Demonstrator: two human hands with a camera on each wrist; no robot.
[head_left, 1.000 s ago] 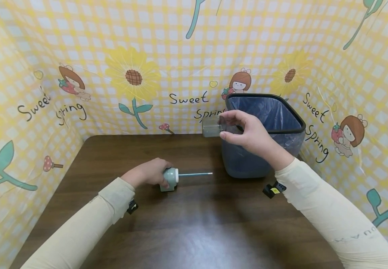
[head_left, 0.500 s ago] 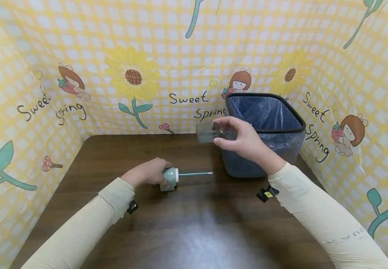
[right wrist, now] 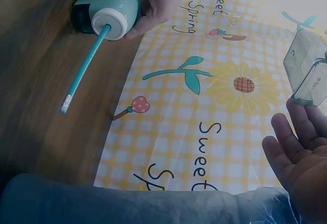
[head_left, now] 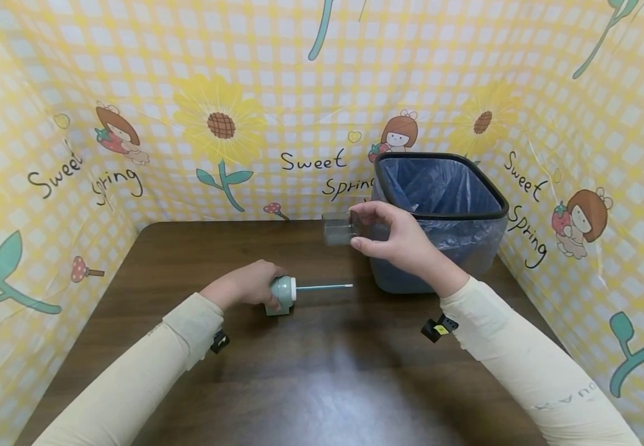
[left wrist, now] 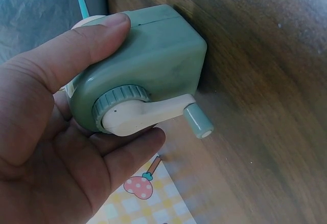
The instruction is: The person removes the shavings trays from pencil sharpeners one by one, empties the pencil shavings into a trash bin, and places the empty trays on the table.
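A green hand-crank pencil sharpener (head_left: 284,294) lies on the brown table with a blue-green pencil (head_left: 324,287) sticking out of its white front ring. My left hand (head_left: 246,286) grips the sharpener's body, thumb on one side. Its cream crank handle (left wrist: 153,112) shows in the left wrist view, untouched by the thumb. Held between thumb and fingers of my right hand (head_left: 402,243) is a clear smoky plastic shavings box (head_left: 337,229), raised above the table. In the right wrist view the box (right wrist: 306,68) is partly cut off by the frame edge; its contents cannot be made out.
A bin with a black rim (head_left: 461,217) and bluish plastic liner stands at the back right, just behind my right hand. A yellow checked cloth (head_left: 288,80) with sunflowers rises behind and beside the wooden table (head_left: 277,384).
My right hand has moved left and down, away from the bin's rim, carrying the clear box. My left hand and the sharpener stay in place.
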